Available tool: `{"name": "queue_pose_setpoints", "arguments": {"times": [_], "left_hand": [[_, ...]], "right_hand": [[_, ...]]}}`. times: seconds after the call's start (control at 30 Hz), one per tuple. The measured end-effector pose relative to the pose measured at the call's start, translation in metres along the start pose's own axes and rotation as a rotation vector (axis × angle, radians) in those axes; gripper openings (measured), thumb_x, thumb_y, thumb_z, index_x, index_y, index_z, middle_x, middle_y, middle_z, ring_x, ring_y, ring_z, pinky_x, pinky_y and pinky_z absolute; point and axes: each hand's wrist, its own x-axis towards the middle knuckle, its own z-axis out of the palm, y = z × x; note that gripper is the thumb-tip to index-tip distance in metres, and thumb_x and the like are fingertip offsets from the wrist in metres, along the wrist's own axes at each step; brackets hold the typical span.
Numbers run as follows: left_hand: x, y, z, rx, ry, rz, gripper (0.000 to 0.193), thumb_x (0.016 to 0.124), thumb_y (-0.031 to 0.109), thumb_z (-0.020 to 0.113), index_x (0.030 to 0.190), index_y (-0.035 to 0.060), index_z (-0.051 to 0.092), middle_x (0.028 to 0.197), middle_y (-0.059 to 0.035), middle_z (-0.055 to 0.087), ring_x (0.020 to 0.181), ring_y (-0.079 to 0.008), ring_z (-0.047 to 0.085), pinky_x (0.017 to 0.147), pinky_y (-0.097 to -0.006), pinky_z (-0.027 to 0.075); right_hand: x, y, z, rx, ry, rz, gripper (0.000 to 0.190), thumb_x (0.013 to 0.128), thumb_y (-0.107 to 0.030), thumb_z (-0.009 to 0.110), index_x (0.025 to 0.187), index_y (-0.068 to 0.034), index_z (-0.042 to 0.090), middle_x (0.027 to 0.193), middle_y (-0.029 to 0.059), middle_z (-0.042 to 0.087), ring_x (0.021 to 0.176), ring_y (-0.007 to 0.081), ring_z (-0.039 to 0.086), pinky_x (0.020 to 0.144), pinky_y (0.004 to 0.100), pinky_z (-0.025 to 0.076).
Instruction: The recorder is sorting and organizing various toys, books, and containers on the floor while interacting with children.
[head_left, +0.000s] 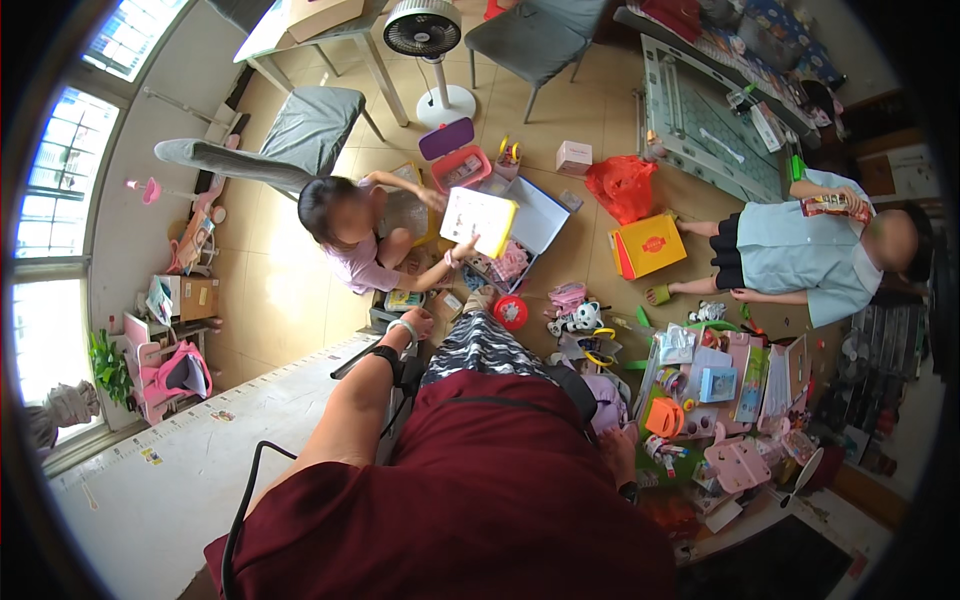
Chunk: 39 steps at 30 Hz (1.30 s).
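My left hand (417, 322), with a bracelet at the wrist, reaches forward beside an open drawer (384, 318) of the white cabinet. Its fingers are partly curled, and I cannot tell whether they grip anything. Near it lies a small brown cardboard box (450, 306). My right hand (618, 450) hangs low at my side, close to a light purple cloth item (606, 401); its fingers are partly hidden. In front of my patterned trousers is a round red lid (511, 312). Beyond stands a white-and-blue storage box (541, 214) holding pink items.
A crouching person (360, 240) holds up a white-and-yellow box (478, 219). Another person (795, 244) stands at right with a snack packet (829, 205). A yellow box (648, 246), red plastic bag (622, 187), toy-laden pink table (735, 337), pedestal fan (442, 97) and chairs (311, 127) surround me.
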Motion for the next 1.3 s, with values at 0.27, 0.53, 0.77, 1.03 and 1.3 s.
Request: {"name": "queue_pose_setpoints", "arguments": {"times": [0.27,0.53,0.77,1.03,1.3], "left_hand": [[-0.016,0.073,0.013,-0.373,-0.215,-0.207,0.082,0.068,0.062,0.067,0.118,-0.0003,0.049,0.114,-0.0112,0.056,0.106,-0.0231,0.054,0.092,-0.0351,0.041],[0.06,0.066,0.117,-0.146,-0.252,-0.368,0.059,0.063,0.07,0.065,0.085,0.0173,0.051,0.068,-0.0021,0.051,0.056,-0.0142,0.048,0.047,-0.0302,0.037],[0.11,0.042,0.189,-0.398,-0.561,-0.298,0.093,0.066,0.069,0.063,0.135,0.0137,0.035,0.142,-0.0044,0.032,0.127,-0.0207,0.026,0.097,-0.0461,0.023],[0.139,0.004,0.136,-0.628,-0.407,-0.261,0.038,0.079,0.04,0.069,0.11,0.0222,0.057,0.105,0.004,0.055,0.104,-0.0157,0.05,0.087,-0.0379,0.038],[0.106,0.036,0.166,-0.711,-0.493,-0.113,0.036,0.082,0.011,0.067,0.114,0.0106,0.053,0.1,-0.001,0.06,0.096,-0.0186,0.059,0.078,-0.0375,0.05]], "right_hand": [[-0.007,0.01,-0.008,0.026,-0.078,-0.108,0.025,0.09,-0.02,0.053,0.11,-0.005,0.053,0.094,0.0062,0.059,0.085,0.0199,0.06,0.072,0.0315,0.049],[-0.099,-0.009,-0.003,-0.128,0.163,-0.152,0.024,0.093,-0.017,0.048,0.114,-0.005,0.052,0.099,0.0068,0.06,0.087,0.0175,0.06,0.075,0.0295,0.049],[-0.176,-0.014,0.004,-0.213,0.412,-0.03,0.028,0.093,-0.02,0.049,0.117,-0.006,0.05,0.102,0.0075,0.059,0.091,0.0182,0.06,0.08,0.0306,0.047],[-0.135,-0.006,0.044,-0.206,0.25,0.116,0.03,0.092,-0.023,0.05,0.117,-0.005,0.049,0.104,0.0068,0.058,0.091,0.0175,0.059,0.081,0.0294,0.046],[-0.116,-0.011,0.067,-0.184,0.146,0.023,0.026,0.094,-0.021,0.047,0.115,-0.006,0.051,0.102,0.0064,0.058,0.089,0.0153,0.059,0.074,0.0282,0.048]]}}
